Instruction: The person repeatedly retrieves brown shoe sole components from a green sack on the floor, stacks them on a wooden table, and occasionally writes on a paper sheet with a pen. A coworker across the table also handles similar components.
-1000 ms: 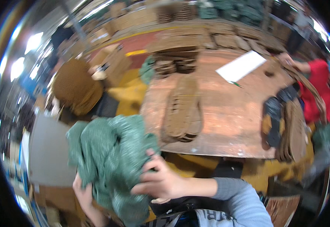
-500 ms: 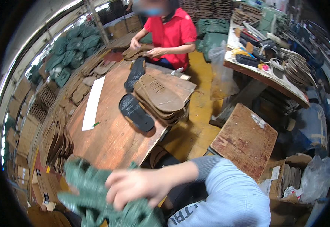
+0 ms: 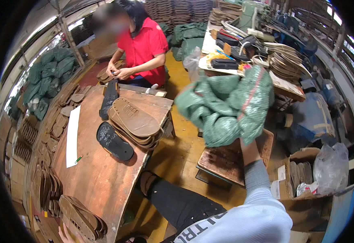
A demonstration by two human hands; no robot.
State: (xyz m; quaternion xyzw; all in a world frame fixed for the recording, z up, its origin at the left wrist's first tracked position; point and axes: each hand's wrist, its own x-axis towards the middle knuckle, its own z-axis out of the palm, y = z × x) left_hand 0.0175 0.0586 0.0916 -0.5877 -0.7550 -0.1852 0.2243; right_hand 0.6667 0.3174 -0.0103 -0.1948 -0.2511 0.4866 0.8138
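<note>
A copper-toned worktable (image 3: 100, 174) spans the left. At its far end sits a co-worker in a red shirt (image 3: 144, 48). Right of centre, the crumpled green woven sack (image 3: 233, 107) is above a worn wooden stool (image 3: 221, 162). A brown stack of slotted sandal pieces (image 3: 79, 214) lies at the table's near left. The right hand is behind the sack, only its wrist showing; I cannot tell its grip. The left hand (image 3: 66, 235), fingers extended beside that stack, is cut by the near edge; whether it grips, I cannot tell. A green pen (image 3: 79, 160) is smallest.
</note>
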